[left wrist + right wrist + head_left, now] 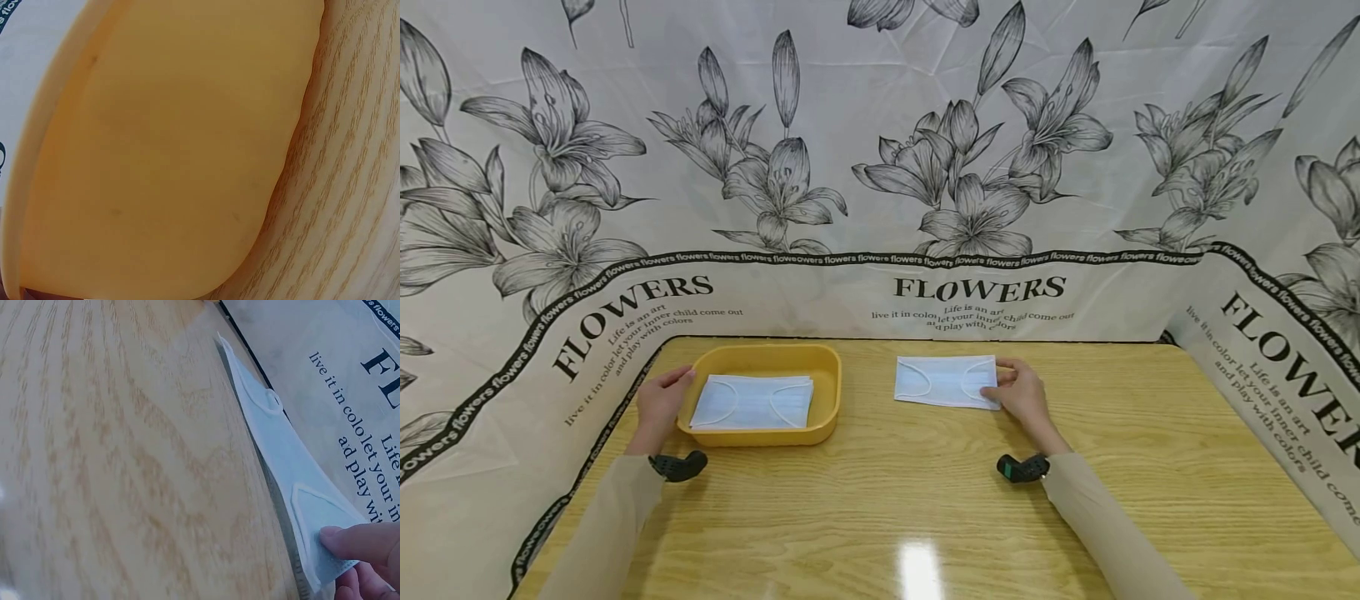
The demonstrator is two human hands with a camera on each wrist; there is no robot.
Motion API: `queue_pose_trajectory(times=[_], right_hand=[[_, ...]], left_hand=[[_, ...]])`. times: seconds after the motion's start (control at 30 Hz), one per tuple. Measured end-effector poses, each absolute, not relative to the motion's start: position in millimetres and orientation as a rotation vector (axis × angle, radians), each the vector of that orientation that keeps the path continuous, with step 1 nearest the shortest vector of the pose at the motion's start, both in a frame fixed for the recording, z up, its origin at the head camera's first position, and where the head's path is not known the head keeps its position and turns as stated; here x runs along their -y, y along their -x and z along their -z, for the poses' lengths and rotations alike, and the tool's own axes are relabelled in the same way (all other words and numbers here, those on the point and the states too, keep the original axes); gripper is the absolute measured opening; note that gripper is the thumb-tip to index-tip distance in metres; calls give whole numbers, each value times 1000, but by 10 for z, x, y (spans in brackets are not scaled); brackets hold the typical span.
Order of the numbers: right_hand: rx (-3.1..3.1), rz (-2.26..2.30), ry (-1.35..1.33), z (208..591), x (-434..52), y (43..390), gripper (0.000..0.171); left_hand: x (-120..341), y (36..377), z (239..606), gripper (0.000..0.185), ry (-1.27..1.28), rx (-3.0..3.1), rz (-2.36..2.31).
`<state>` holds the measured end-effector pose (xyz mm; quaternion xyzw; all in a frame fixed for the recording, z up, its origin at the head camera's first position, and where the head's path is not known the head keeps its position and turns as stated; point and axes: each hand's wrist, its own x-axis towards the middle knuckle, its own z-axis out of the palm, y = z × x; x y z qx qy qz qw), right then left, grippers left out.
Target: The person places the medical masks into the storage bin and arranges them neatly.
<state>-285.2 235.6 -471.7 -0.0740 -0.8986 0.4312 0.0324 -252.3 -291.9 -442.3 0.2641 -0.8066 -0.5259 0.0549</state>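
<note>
My left hand [660, 402] grips the left rim of a yellow plastic tub [833, 392]. Inside the tub lie light blue face masks [752, 404], stacked flat with white ear loops on top. In the left wrist view the tub's outer wall [169, 150] fills most of the picture, and the hand is nearly all hidden. To the right of the tub, my right hand [1021, 392] pinches the right end of another light blue face mask [946, 382], thumb on top and fingers beneath. The right wrist view shows that mask [275, 440] stretching away from the thumb [356, 542], close over the table.
Both tub and mask are toward the back of a wood-grain table [880, 492]. White cloth printed with flowers and lettering [805, 292] hangs behind the table and along both sides. Black cameras [679, 467] are strapped to both wrists.
</note>
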Motion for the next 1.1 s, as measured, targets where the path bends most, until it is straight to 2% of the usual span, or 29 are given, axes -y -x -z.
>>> queue_pose_trajectory(times=[0.17, 0.3, 0.83, 1.1], right_hand=[[2788, -1310, 202, 4714, -2366, 2840, 45], [2791, -1351, 210, 4700, -2353, 2825, 38], [2690, -1663, 239, 4553, -2344, 2691, 39], [2626, -1646, 221, 4442, -2266, 2643, 35]], left_hand=[[2915, 2522, 4424, 46, -797, 2440, 1604], [2914, 2517, 4419, 46, -788, 2434, 1616], [2944, 2547, 4448, 48, -790, 2439, 1623], [2936, 2554, 4461, 47, -806, 2434, 1612]])
